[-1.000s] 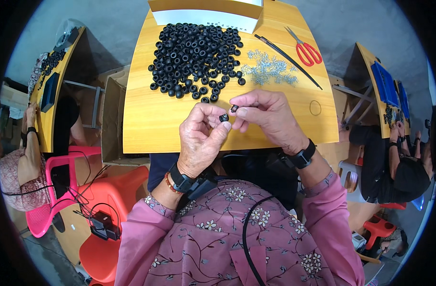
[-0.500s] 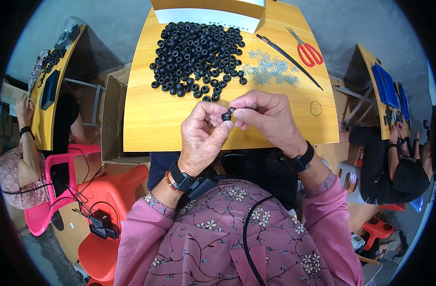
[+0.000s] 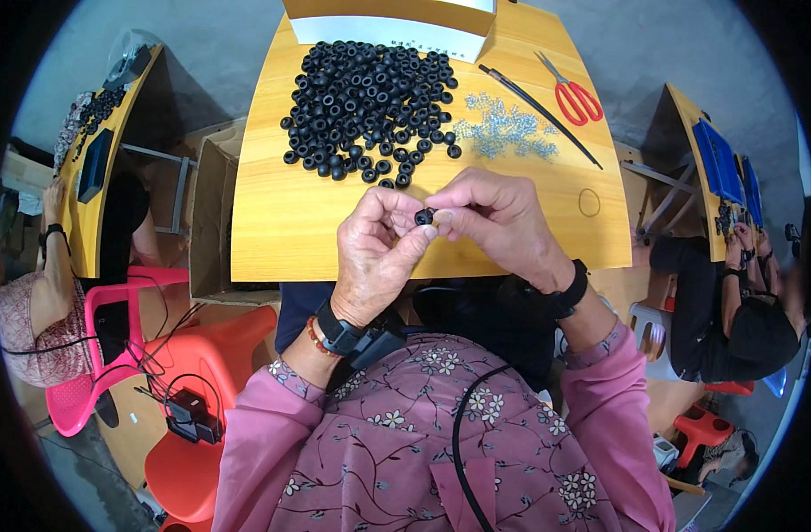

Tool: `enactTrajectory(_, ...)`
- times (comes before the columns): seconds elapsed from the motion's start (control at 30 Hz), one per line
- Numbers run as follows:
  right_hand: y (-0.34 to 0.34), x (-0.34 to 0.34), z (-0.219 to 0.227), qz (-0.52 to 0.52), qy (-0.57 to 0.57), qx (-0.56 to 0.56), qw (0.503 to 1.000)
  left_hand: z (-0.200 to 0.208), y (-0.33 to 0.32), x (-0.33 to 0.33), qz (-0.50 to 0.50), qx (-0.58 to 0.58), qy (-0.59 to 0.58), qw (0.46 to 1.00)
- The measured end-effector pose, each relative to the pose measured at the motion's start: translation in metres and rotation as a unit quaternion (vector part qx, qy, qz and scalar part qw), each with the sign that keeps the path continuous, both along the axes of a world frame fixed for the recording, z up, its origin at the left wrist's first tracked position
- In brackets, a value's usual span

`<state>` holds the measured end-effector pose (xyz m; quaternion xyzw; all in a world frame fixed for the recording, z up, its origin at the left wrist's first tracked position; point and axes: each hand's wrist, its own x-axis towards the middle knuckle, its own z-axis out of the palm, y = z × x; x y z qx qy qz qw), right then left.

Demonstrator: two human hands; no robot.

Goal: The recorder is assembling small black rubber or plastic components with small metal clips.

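Just over the table's near edge, my left hand (image 3: pixel 374 244) pinches a small black round piece with a hole (image 3: pixel 425 216) between thumb and fingertips. My right hand (image 3: pixel 498 222) is closed in a pinch right against that piece; whatever its fingertips grip is hidden. Farther back lies a large heap of similar black holed pieces (image 3: pixel 361 102), some loose at its near side. To the right of the heap are scattered tiny silvery metal parts (image 3: pixel 505 129).
Beyond the metal parts lie a thin black rod (image 3: pixel 543 111) and red-handled scissors (image 3: pixel 572 96). A thin ring (image 3: pixel 589 202) rests on the right of the wooden table (image 3: pixel 290 230). A white box (image 3: pixel 396 34) stands at the back. People work at side tables; red chairs (image 3: pixel 201 355) are at left.
My right fingertips have come closer over the black piece, covering the small dark bit seen between them before. My left hand keeps its hold, nearly still.
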<state>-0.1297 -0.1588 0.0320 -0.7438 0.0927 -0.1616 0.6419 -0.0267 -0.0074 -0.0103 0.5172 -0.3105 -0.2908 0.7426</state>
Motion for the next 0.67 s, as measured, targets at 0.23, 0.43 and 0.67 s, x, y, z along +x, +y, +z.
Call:
enactTrajectory(0.23,-0.003,-0.002,0.003,0.013,0.0,-0.04,0.999,0.001,0.001,0.006,-0.032,0.012,0.039,0.999)
enactTrajectory(0.43,-0.001,-0.007,0.005,0.015,-0.004,-0.049,0.999,0.012,0.002,0.006,-0.067,0.024,0.085,0.994)
enactTrajectory(0.67,-0.003,-0.016,0.013,0.024,-0.055,-0.1,0.993,0.019,0.009,0.003,-0.125,-0.004,0.219,0.968)
